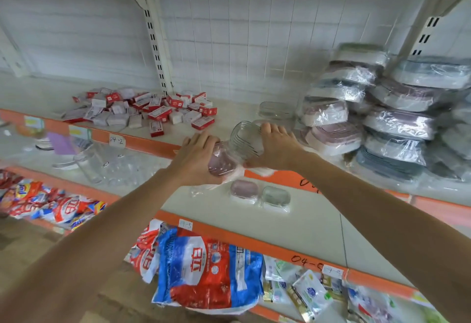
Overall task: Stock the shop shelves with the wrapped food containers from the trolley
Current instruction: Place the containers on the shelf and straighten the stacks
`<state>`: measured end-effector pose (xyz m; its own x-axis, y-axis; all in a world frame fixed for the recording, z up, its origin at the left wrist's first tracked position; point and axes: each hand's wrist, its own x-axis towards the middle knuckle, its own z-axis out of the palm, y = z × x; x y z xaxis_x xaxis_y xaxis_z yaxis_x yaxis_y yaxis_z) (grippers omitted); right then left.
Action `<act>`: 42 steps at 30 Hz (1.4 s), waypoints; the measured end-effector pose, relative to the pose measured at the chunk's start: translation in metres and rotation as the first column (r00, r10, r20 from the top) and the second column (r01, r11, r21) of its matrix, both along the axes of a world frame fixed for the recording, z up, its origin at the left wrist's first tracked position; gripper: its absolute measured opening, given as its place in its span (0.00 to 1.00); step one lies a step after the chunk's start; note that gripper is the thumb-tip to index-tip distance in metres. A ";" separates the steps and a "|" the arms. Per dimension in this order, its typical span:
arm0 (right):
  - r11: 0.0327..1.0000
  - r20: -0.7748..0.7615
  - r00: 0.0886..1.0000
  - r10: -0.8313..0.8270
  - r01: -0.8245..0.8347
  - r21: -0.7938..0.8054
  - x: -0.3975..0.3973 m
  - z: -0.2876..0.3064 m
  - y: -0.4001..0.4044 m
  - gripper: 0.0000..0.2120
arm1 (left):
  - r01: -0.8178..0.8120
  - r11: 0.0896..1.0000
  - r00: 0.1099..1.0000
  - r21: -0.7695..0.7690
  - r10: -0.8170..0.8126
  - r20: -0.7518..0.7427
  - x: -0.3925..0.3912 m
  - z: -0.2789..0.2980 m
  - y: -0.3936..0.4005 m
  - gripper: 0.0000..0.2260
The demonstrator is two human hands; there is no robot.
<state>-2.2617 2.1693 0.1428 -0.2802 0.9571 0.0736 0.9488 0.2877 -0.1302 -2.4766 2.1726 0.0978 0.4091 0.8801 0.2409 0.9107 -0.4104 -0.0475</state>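
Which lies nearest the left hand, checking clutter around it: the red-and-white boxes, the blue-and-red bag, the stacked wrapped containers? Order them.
From the left hand:
1. Red-and-white boxes, behind-left on the same shelf.
2. Blue-and-red bag, two shelves below.
3. Stacked wrapped containers, far right.

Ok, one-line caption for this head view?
Both hands, left and right, hold a wrapped container stack at the shelf edge.

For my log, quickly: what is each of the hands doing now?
Left hand: holds the wrapped pink-lidded container.
Right hand: holds the clear container stack.
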 end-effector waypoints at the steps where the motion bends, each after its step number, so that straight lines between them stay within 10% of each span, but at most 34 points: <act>1: 1.000 0.015 1.000 0.009 -0.009 0.000 0.003 -0.006 -0.009 0.48 | 0.020 1.000 1.000 0.008 -0.020 -0.002 0.003 -0.008 -0.008 0.43; 9: 0.991 0.301 0.944 0.133 -0.129 -0.033 0.037 -0.070 -0.076 0.47 | 0.178 0.980 0.959 -0.093 -0.194 -0.208 0.025 -0.085 -0.050 0.40; 28: 0.789 0.103 0.966 -0.236 0.253 -0.561 0.083 -0.268 -0.127 0.47 | 0.070 0.884 0.957 -0.463 -0.191 -0.220 0.097 -0.232 -0.074 0.32; 42: 0.829 0.110 0.936 -0.335 0.348 -0.438 0.078 -0.318 -0.070 0.46 | 0.024 0.874 0.992 -0.485 -0.081 -0.098 0.087 -0.283 -0.016 0.29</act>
<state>-2.1835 2.0994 -0.1750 0.0752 0.9200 -0.3846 0.9809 -0.1377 -0.1377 -2.3892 2.1566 -0.1849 0.4566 0.8515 -0.2576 0.8877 -0.4552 0.0687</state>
